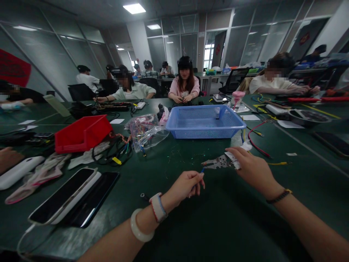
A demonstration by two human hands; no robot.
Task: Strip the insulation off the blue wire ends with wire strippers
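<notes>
The left hand [188,183] pinches a blue wire [202,170] near the tip of a wire stripper [218,162] — gripped in the right hand [252,167]. Beyond: 1 blue basket [205,133], 1 red bin [81,136].

Wire stripper [217,162] before basket [204,134] | bag [145,131] left of basket | bin [81,140] left of bag

one view: a head-worn camera, sited above the near edge of the green tabletop [223,233], facing forward and tilted down. close range: the person's left hand [187,185] at 6 o'clock, right hand [252,169] at 4 o'clock. middle range: blue perforated plastic basket [204,133], just off centre toward 3 o'clock. far range: glass partitions [54,43], slanting at 10 and 2 o'clock, consistent with wide coverage; lit ceiling panel [134,8] at 11 o'clock.
</notes>
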